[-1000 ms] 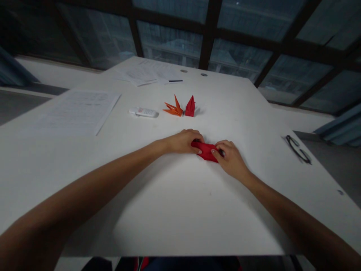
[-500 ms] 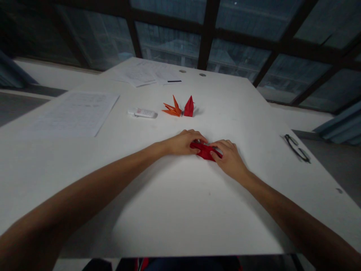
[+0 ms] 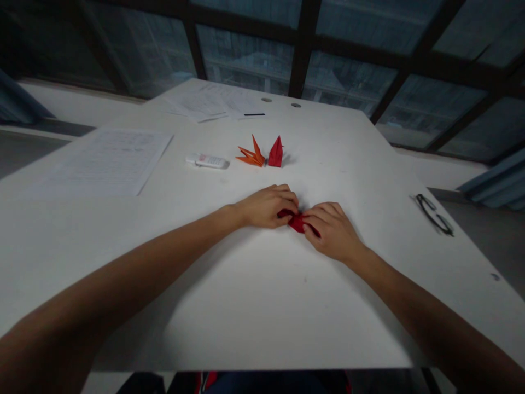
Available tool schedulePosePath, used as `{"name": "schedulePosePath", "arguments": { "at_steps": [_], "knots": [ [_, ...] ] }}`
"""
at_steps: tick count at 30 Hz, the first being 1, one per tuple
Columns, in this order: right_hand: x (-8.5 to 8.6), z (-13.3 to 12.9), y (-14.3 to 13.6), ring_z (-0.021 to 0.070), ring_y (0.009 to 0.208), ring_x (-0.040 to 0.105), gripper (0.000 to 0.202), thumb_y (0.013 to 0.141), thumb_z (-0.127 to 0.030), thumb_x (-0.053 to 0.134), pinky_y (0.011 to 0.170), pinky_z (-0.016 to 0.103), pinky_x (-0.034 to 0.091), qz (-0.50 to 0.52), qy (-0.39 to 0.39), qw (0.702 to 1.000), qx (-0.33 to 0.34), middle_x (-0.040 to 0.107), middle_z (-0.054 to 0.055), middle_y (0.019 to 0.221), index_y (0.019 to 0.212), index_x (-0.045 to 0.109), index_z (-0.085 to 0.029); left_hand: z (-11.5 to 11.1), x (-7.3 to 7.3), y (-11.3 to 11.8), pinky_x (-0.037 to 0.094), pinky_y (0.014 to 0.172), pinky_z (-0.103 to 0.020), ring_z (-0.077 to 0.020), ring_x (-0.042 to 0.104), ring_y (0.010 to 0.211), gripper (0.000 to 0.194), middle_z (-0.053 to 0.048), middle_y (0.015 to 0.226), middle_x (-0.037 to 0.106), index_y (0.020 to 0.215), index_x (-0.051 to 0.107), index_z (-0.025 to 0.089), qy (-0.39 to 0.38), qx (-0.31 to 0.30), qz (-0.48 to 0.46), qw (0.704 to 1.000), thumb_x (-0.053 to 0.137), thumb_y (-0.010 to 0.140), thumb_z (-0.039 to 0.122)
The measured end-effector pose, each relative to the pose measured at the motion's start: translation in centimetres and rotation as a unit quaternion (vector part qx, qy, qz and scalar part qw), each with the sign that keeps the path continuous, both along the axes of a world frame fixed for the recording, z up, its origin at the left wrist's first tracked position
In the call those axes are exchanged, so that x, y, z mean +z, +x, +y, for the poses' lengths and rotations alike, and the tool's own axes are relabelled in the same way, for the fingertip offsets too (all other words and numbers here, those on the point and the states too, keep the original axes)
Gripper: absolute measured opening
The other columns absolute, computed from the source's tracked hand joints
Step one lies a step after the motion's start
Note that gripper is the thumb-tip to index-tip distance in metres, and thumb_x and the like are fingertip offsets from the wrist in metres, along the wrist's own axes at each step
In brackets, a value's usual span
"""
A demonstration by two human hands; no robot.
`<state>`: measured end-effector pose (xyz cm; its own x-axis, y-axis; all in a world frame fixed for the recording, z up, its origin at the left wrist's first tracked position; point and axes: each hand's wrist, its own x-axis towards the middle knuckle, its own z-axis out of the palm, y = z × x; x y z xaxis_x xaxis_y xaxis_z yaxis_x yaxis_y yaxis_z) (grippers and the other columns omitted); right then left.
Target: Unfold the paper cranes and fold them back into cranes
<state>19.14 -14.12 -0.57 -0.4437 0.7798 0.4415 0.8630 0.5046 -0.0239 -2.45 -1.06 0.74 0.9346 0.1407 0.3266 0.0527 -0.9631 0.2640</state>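
Note:
Between my two hands is a folded piece of red paper (image 3: 297, 223), held just above or on the white table. My left hand (image 3: 270, 206) is closed on its left end, with thumb in front and fingers behind. Closed on the right part is my right hand (image 3: 330, 230), its fingers curled over the paper and covering much of it. Beyond my hands stand an orange origami crane (image 3: 253, 156) with pointed tips and a red origami piece (image 3: 276, 153), side by side.
A white correction-fluid-like bottle (image 3: 207, 161) lies left of the origami. Printed sheets (image 3: 106, 161) cover the table's left side, with more papers (image 3: 209, 103) and a black pen-like stick (image 3: 254, 114) farther back. Eyeglasses (image 3: 435, 214) rest near the right edge of the table (image 3: 254, 312).
Both hands have closed further over the red paper, so less of it shows. My right hand's fingers have come inward over its middle. The view has shifted slightly.

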Motion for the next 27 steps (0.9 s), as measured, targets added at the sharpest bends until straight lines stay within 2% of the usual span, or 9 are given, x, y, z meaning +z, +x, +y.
{"name": "schedulePosePath", "arguments": {
  "at_steps": [4, 9, 15, 20, 23, 27],
  "knots": [
    [0.4, -0.1, 0.0, 0.029, 0.104, 0.064, 0.027, 0.1, -0.03, 0.058, 0.099, 0.047, 0.044, -0.047, -0.002, 0.999, 0.014, 0.078, 0.01, 0.108, 0.117, 0.073, -0.016, -0.1, -0.1, 0.0, 0.047, 0.101, -0.038, -0.0255, 0.06, 0.107, 0.023, -0.008, 0.111, 0.074, 0.111, 0.074, 0.02, 0.012, -0.004, 0.004, 1.0, 0.061, 0.092, 0.023],
    [0.6, -0.2, 0.1, 0.0298, 0.104, 0.065, 0.03, 0.099, -0.042, 0.061, 0.101, 0.049, 0.043, -0.065, -0.002, 0.998, 0.023, 0.079, 0.009, 0.11, 0.111, 0.075, -0.018, 0.2, 0.0, -0.1, 0.049, 0.099, -0.037, -0.0251, 0.061, 0.106, 0.024, -0.009, 0.111, 0.074, 0.113, 0.074, 0.02, 0.033, -0.005, -0.004, 0.999, 0.061, 0.094, 0.027],
    [0.3, -0.1, 0.0, 0.0273, 0.098, 0.065, 0.024, 0.1, -0.03, 0.059, 0.099, 0.046, 0.045, -0.065, 0.008, 0.998, 0.019, 0.08, 0.007, 0.103, 0.109, 0.076, -0.017, -0.1, 0.2, 0.0, 0.05, 0.096, -0.037, -0.0259, 0.06, 0.108, 0.017, -0.01, 0.106, 0.075, 0.1, 0.076, 0.019, 0.086, 0.022, -0.005, 0.996, 0.062, 0.092, 0.026],
    [0.1, 0.0, 0.1, 0.0257, 0.096, 0.065, 0.023, 0.102, -0.029, 0.056, 0.099, 0.045, 0.044, -0.049, 0.007, 0.999, 0.018, 0.081, 0.006, 0.103, 0.108, 0.077, -0.021, -0.1, 0.3, -0.2, 0.049, 0.094, -0.039, -0.0272, 0.06, 0.108, 0.018, -0.01, 0.1, 0.074, 0.096, 0.075, 0.019, 0.106, 0.044, 0.001, 0.993, 0.062, 0.092, 0.031],
    [-0.1, 0.0, 0.1, 0.026, 0.097, 0.066, 0.022, 0.103, -0.029, 0.056, 0.098, 0.046, 0.044, -0.023, -0.01, 1.0, 0.008, 0.081, 0.006, 0.105, 0.106, 0.077, -0.023, 0.1, 0.5, -0.3, 0.048, 0.095, -0.04, -0.0282, 0.06, 0.107, 0.021, -0.011, 0.099, 0.074, 0.093, 0.074, 0.018, 0.096, 0.057, 0.007, 0.994, 0.063, 0.093, 0.036],
    [-0.5, 0.1, 0.1, 0.0256, 0.097, 0.068, 0.017, 0.101, -0.025, 0.058, 0.095, 0.045, 0.045, 0.045, -0.034, 0.998, -0.016, 0.081, 0.006, 0.103, 0.096, 0.075, -0.023, -0.2, 0.6, -0.2, 0.047, 0.096, -0.039, -0.0266, 0.061, 0.105, 0.017, -0.01, 0.101, 0.075, 0.1, 0.075, 0.02, 0.025, 0.032, -0.017, 0.999, 0.062, 0.093, 0.029]
  ]
}}
